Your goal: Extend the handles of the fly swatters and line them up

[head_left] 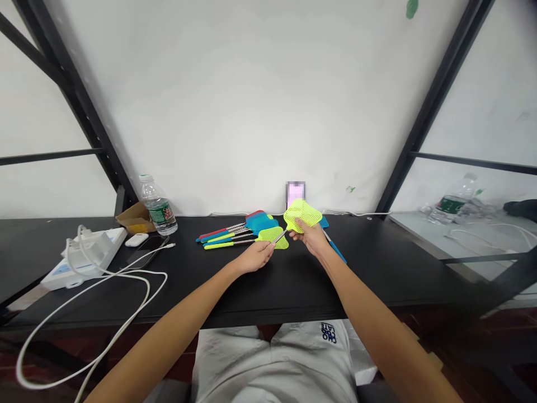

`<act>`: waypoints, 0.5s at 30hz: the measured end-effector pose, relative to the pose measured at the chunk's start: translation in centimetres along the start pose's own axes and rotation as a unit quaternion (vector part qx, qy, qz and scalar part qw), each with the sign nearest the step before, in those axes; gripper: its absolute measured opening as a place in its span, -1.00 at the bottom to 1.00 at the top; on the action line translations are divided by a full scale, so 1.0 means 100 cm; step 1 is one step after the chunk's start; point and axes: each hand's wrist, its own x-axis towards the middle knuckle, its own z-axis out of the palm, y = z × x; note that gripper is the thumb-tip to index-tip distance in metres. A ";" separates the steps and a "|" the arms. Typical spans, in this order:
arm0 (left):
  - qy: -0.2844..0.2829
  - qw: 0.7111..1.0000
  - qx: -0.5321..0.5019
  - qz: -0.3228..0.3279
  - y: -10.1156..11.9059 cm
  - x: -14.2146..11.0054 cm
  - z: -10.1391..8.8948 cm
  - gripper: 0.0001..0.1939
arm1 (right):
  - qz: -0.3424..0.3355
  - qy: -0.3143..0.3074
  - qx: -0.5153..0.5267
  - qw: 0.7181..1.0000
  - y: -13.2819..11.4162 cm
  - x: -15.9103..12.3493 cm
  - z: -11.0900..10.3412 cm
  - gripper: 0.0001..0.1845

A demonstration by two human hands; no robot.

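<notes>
Above the black table, both my hands hold a yellow-green fly swatter (308, 212) with a perforated head. My left hand (255, 256) is closed around the handle end, with the thin metal shaft pointing up to the right. At the base of the head, my right hand (314, 238) pinches it, thumb on the mesh. Beyond my left hand lies a pile of several fly swatters (257, 223) in blue, red and yellow-green, handles pointing left. Another fly swatter with a blue handle (337, 252) lies partly hidden behind my right hand and forearm.
A pixelated phone-like screen (296, 191) stands against the wall. Left on the table (394, 268) are a water bottle (160, 210), brown cardboard (135, 217), a white case (136, 240), a dark phone (146, 253) and a power strip (107, 254) with looping white cables (146, 291). Black frame posts flank both sides.
</notes>
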 end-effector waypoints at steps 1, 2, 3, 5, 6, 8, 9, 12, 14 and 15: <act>0.000 1.000 -0.004 0.001 -0.001 0.001 0.000 -0.55 | 0.004 0.001 0.002 1.000 0.001 0.000 0.000 -0.67; 0.000 1.000 -0.008 0.001 -0.001 0.001 0.000 -0.54 | 0.007 0.002 0.004 1.000 0.001 0.001 -0.001 -0.68; -0.003 1.000 -0.011 -0.001 0.000 0.000 0.000 -0.54 | 0.009 0.002 0.005 1.000 0.002 0.001 -0.001 -0.68; -0.010 1.000 -0.014 -0.012 0.002 -0.001 -0.001 -0.53 | 0.010 -0.003 0.007 1.000 0.003 0.002 -0.001 -0.67; -0.016 1.000 -0.011 -0.020 0.004 -0.002 -0.001 -0.53 | 0.011 -0.005 0.007 1.000 0.004 0.002 -0.001 -0.65; -0.019 0.999 -0.007 -0.034 0.008 -0.003 0.000 -0.54 | 0.018 -0.012 0.005 1.000 0.008 0.001 0.004 -0.63; -0.015 0.999 -0.010 -0.036 0.010 -0.002 0.001 -0.54 | 0.021 -0.020 -0.001 1.000 0.010 -0.001 0.008 -0.61; -0.007 0.999 -0.042 -0.023 0.012 0.000 0.005 -0.58 | 0.015 -0.065 -0.051 0.996 0.018 -0.007 0.023 -0.59; -0.010 0.998 -0.064 -0.007 0.013 0.001 0.007 -0.60 | 0.002 -0.099 -0.091 0.991 0.023 -0.012 0.031 -0.59; -0.012 0.998 -0.069 0.002 0.013 0.002 0.007 -0.61 | -0.001 -0.112 -0.108 0.988 0.024 -0.014 0.033 -0.60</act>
